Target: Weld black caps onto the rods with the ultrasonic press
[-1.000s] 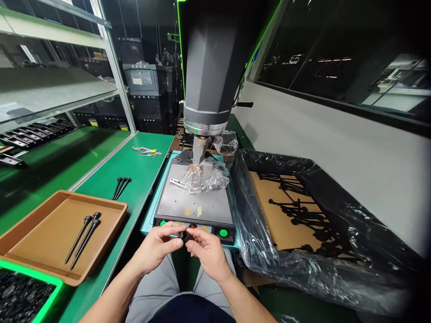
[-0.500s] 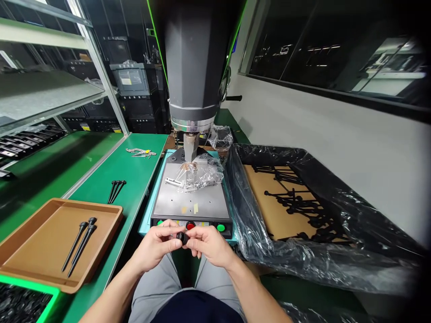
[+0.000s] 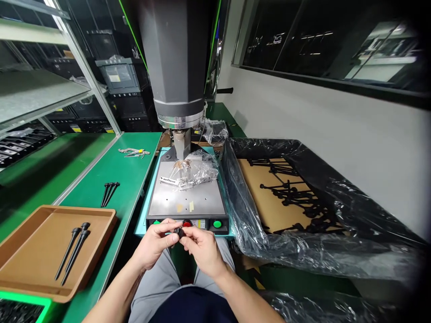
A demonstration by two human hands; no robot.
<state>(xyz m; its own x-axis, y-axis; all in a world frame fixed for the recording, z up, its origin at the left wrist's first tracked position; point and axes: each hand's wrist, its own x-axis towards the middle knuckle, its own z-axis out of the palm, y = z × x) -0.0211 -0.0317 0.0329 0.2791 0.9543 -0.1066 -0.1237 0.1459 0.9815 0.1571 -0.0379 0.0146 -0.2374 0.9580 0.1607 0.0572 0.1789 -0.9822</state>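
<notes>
Black, rounded component (image 3: 179, 232), pinched between the fingertips of my left hand (image 3: 153, 244) and right hand (image 3: 204, 251), above grey trousers (image 3: 151, 287) and, from this viewpoint, just below the red button (image 3: 186, 223). Both grips are closed to its width; my fingers mask most of it, so its exact form I cannot tell. Slack in either pinch could drop it; a stray knuckle could brush the button if I lean forward
</notes>
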